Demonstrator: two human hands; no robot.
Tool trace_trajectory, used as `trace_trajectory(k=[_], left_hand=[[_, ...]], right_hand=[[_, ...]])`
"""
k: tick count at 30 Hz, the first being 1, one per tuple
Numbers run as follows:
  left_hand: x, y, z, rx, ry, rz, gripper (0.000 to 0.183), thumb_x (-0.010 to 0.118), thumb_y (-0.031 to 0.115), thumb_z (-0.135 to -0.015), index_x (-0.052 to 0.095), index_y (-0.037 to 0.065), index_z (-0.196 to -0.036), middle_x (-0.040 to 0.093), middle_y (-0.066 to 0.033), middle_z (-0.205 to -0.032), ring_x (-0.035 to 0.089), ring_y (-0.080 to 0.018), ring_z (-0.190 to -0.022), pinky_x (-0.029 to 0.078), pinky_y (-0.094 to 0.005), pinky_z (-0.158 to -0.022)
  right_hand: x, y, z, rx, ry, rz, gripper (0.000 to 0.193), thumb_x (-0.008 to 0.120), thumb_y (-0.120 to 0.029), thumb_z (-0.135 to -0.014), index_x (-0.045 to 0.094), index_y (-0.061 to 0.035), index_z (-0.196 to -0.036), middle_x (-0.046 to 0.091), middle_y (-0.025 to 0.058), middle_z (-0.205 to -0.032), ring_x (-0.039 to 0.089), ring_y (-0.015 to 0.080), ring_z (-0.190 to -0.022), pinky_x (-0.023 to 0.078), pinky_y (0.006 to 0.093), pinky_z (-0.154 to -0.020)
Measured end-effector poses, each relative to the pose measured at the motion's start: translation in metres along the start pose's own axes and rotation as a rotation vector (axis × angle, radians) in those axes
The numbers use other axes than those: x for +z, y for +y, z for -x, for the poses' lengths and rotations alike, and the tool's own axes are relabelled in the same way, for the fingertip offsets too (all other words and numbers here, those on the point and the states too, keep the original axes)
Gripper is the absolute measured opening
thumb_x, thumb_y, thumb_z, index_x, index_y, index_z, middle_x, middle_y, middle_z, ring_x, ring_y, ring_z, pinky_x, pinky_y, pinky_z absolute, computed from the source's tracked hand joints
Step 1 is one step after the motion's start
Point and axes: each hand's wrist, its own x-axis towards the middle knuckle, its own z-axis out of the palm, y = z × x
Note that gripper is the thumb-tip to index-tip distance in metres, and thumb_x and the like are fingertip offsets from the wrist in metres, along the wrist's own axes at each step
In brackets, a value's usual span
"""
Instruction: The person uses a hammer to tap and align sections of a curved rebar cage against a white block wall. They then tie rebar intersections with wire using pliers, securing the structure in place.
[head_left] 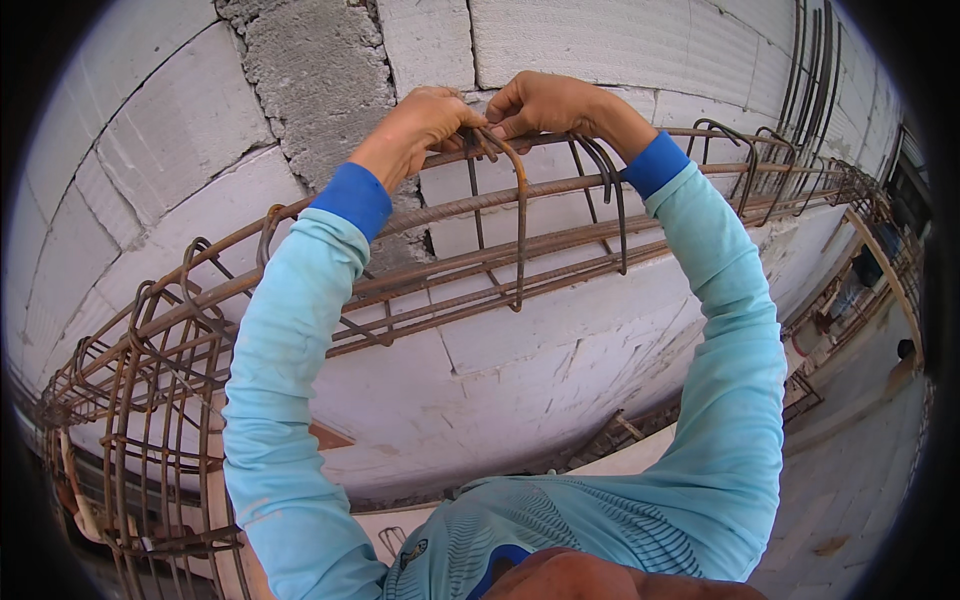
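Both arms reach forward to a long cage of rusty steel reinforcing bars (445, 210) lying along a white block wall. My left hand (425, 122) is closed at the top bar, its fingertips pinched together beside the hooked ends of a bent steel stirrup (521, 200). Just right of it, my right hand (550, 105) is also closed, thumb and forefinger meeting close to the same hooks. Whatever lies between the fingertips is too small to make out. Dark stirrups (618, 215) hang over the bars below my right wrist.
Behind the cage rises the white block wall (565, 40) with a rough grey concrete column (315, 90). A vertical rebar cage (125, 450) stands at lower left. Upright bars (812, 75) stick up at upper right. Wooden boards (885, 270) lean at far right.
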Motion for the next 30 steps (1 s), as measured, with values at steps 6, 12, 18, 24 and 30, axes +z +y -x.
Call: trace_trajectory(k=[6, 12, 18, 24, 30], left_hand=[[-0.001, 0.001, 0.001, 0.027, -0.042, 0.021, 0.015, 0.072, 0.017, -0.09, 0.066, 0.003, -0.092, 0.07, -0.0106, -0.089, 0.07, -0.0199, -0.079, 0.055, -0.031, -0.071], [0.002, 0.007, 0.006, 0.023, 0.009, -0.043, 0.023, 0.073, 0.021, -0.087, 0.069, 0.0, -0.097, 0.069, -0.0127, -0.091, 0.067, -0.0213, -0.078, 0.054, -0.0333, -0.074], [-0.001, 0.008, 0.011, 0.029, -0.026, 0.028, 0.024, 0.074, 0.021, -0.085, 0.071, 0.001, -0.098, 0.068, -0.0123, -0.094, 0.065, -0.0218, -0.083, 0.052, -0.0328, -0.076], [0.0, 0.011, 0.013, 0.012, -0.017, 0.014, 0.028, 0.075, 0.023, -0.084, 0.071, 0.0, -0.099, 0.068, -0.012, -0.094, 0.065, -0.0242, -0.082, 0.048, -0.0462, -0.077], [0.003, 0.011, 0.008, 0.004, 0.021, -0.027, 0.022, 0.075, 0.019, -0.084, 0.071, 0.0, -0.095, 0.071, -0.0134, -0.093, 0.067, -0.024, -0.076, 0.05, -0.0454, -0.075]], right_hand=[[0.039, -0.022, 0.076, -0.302, 0.553, 0.595, 0.025, 0.062, -0.019, -0.096, 0.07, 0.0054, -0.095, 0.069, 0.0231, -0.082, 0.067, 0.0407, -0.077, 0.053, 0.0473, -0.074], [0.056, -0.022, 0.076, 0.028, 0.239, 0.538, 0.044, 0.044, -0.031, -0.105, 0.066, 0.0028, -0.087, 0.067, 0.0247, -0.083, 0.066, 0.0383, -0.083, 0.05, 0.0479, -0.076], [0.063, -0.02, 0.054, 0.338, 0.241, 0.234, 0.035, 0.053, -0.027, -0.095, 0.072, 0.0011, -0.103, 0.07, 0.0185, -0.09, 0.065, 0.034, -0.094, 0.049, 0.0489, -0.081], [0.055, -0.026, 0.05, 0.487, 0.053, 0.234, 0.046, 0.053, -0.032, -0.103, 0.061, 0.0017, -0.133, 0.072, 0.0171, -0.104, 0.066, 0.0279, -0.103, 0.047, 0.0428, -0.096], [0.055, -0.025, 0.031, 0.52, 0.227, 0.243, 0.047, 0.068, -0.043, -0.089, 0.072, 0.0034, -0.09, 0.068, 0.0177, -0.083, 0.064, 0.0287, -0.076, 0.048, 0.0479, -0.057]])
